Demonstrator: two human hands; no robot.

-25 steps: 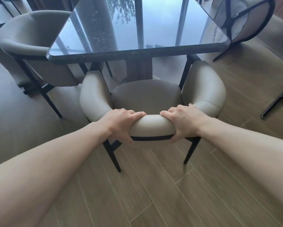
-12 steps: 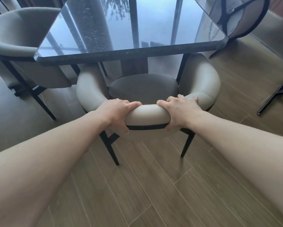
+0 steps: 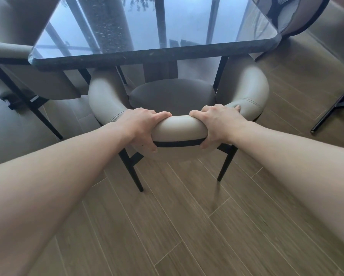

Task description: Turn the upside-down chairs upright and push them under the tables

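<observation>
A beige padded chair (image 3: 179, 128) stands upright on the wooden floor (image 3: 187, 226), its seat and curved armrests partly tucked under the near edge of a dark glossy table (image 3: 151, 54). Its two rear black legs are planted on the planks, outside the table's edge. The left hand (image 3: 143, 126) grips the top of the curved backrest left of centre, fingers wrapped over the front of the roll and thumb down on the black trim behind. The right hand (image 3: 217, 124) grips the same backrest right of centre in a matching hold, fingers over the top, thumb at the trim. Both arms stretch forward, nearly straight, converging on the chair. A second beige chair (image 3: 18, 66) sits at the table's left side, partly under the top. At the far right corner another chair (image 3: 298, 14) shows its underside and black frame, tilted against the table's corner. Part of one more chair leg (image 3: 330, 112) shows at the right edge.
</observation>
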